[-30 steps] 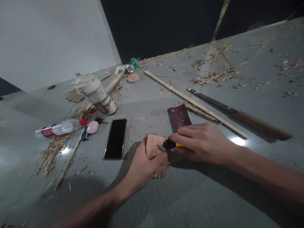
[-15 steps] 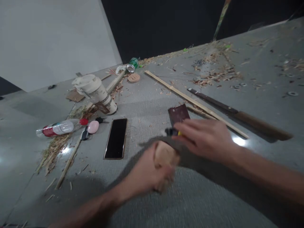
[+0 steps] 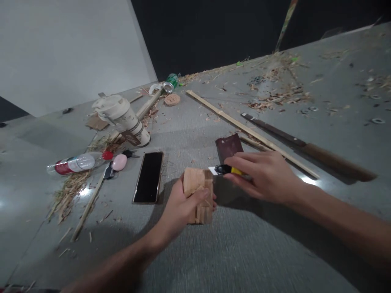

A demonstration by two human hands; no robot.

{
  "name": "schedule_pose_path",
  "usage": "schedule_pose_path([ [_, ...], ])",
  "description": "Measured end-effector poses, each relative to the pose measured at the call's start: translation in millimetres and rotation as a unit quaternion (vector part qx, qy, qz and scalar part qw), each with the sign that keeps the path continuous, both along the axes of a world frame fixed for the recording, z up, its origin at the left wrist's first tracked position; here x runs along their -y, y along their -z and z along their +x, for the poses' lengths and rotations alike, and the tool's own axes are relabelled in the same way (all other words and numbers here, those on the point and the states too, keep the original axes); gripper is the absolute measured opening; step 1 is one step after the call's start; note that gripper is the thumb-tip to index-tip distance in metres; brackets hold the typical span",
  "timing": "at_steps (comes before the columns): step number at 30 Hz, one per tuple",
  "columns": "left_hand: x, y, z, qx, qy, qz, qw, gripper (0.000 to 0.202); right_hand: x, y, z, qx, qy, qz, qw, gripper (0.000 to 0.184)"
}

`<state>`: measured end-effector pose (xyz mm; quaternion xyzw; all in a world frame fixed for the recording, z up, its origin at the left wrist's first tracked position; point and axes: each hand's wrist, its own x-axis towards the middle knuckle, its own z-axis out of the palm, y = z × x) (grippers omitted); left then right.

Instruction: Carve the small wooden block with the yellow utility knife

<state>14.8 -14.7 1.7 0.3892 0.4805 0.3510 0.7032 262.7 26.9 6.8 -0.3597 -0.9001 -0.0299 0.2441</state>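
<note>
My left hand (image 3: 180,205) is wrapped round a pale wooden block (image 3: 198,194) that stands on the grey floor, thumb across its front. My right hand (image 3: 263,176) pinches a yellow and black utility knife (image 3: 225,169), whose short blade points left at the block's upper right corner. A dark red sheet of sandpaper (image 3: 228,147) lies just behind the knife.
A black phone (image 3: 148,176) lies left of the block. Further left are a pink oval object (image 3: 119,162), a plastic bottle (image 3: 76,163), a lidded cup (image 3: 122,116) and wood shavings. A long bamboo strip (image 3: 244,129) and a big knife (image 3: 308,146) lie at the right.
My left hand lifted and turned the block in a blur, and now holds it still again. My right hand drew the knife back slightly and up, off the block's face.
</note>
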Motion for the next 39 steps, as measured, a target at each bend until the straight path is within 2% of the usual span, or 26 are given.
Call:
schedule_pose_path([
  [7, 4, 2.4, 1, -0.001, -0.016, -0.008, 1.0, 0.049, 8, 1.6, -12, 0.012, -0.051, -0.037, 0.998, 0.03],
  [12, 3, 4.6, -1, -0.042, -0.016, 0.034, 0.998, 0.048, 9, 1.7, -15, 0.011, -0.06, -0.062, 0.996, 0.032],
  [20, 2, 7.7, -2, -0.073, 0.001, 0.064, 0.995, 0.049, 12, -0.8, -19, 0.019, -0.055, -0.051, 0.997, 0.031],
  [24, 3, 6.4, -1, -0.085, -0.002, 0.056, 0.995, 0.048, 12, 0.2, -19, 0.023, -0.054, -0.047, 0.997, 0.03],
  [32, 2, 2.3, 2, 0.023, 0.001, -0.018, 1.0, 0.048, 13, 2.1, -19, 0.022, 0.003, -0.002, 1.0, 0.031],
  [39, -1, 4.6, -2, 0.037, 0.01, -0.009, 0.999, 0.052, 14, 3.0, -20, 0.023, 0.038, 0.015, 0.999, 0.032],
])
